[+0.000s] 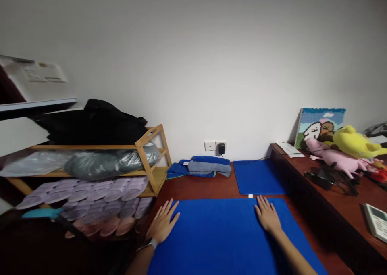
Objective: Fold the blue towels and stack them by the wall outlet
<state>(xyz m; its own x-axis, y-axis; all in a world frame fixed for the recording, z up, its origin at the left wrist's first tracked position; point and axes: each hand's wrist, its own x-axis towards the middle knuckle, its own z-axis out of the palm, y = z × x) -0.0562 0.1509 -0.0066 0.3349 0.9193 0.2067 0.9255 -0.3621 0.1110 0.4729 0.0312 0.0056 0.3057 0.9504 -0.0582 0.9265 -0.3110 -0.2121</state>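
A large blue cloth (217, 238) lies spread flat on the reddish-brown table (199, 188). My left hand (163, 221), with a watch (148, 244) at its wrist, rests palm down over the cloth's left edge, fingers stretched out. Near the cloth's far right corner, my right hand (268, 215) lies flat with its fingers slightly apart. Neither hand grips anything. Just beyond my right hand is a second blue cloth (256, 177), also laid flat. Folded blue and grey cloths (208, 167) sit by the wall.
To the left, a wooden rack (151, 158) holds slippers (111, 189) and a black bag (99, 123). A plug (221, 148) is in the wall socket. On the raised surface at right are plush toys (356, 144), a cable bundle (329, 180) and a white keypad device (376, 220).
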